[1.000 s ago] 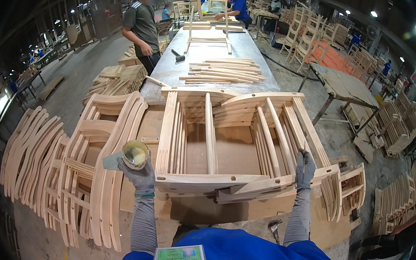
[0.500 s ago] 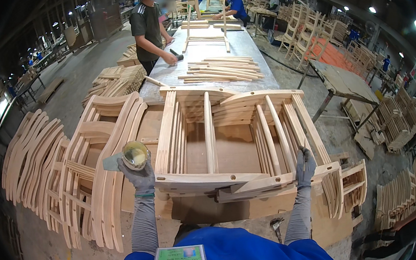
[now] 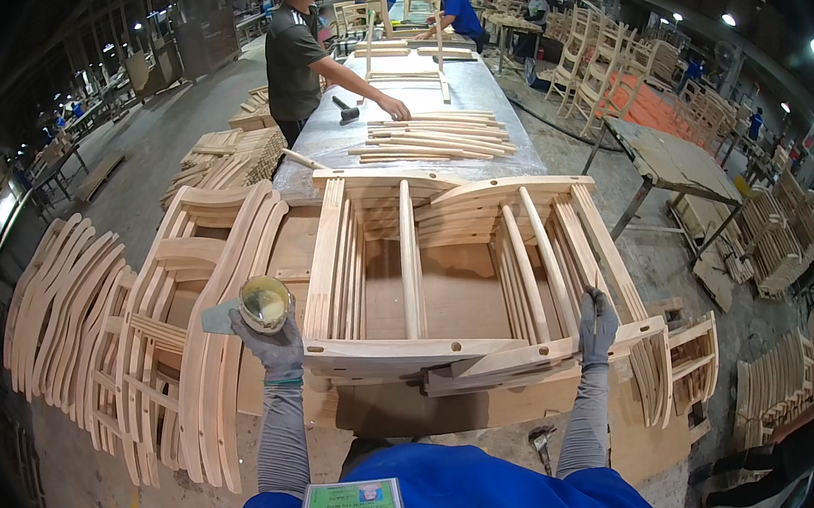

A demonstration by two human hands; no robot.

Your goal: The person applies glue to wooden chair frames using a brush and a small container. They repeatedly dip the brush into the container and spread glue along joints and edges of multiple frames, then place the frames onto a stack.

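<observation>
cup in the left hand, gripped around the side, mouth up, with yellowish stuff inside. held just left of the stacked frames, near but clear of the rods. had the right hand by the near rail, toward the right end of the stack, fingers bunched, perhaps around a thin stick; too small there to tell the grip for sure.

by the look of it, well along with the frames: already joined at the corners, fitted with rods from near rail to far, and piled several deep. showed dark holes in the near rail, with nothing standing in them, so judged not finished. also left unfitted: loose slats on the table beyond, just under a co-worker's hand and near a mallet. to the left, more frames, likewise assembled, leaning close together.
</observation>
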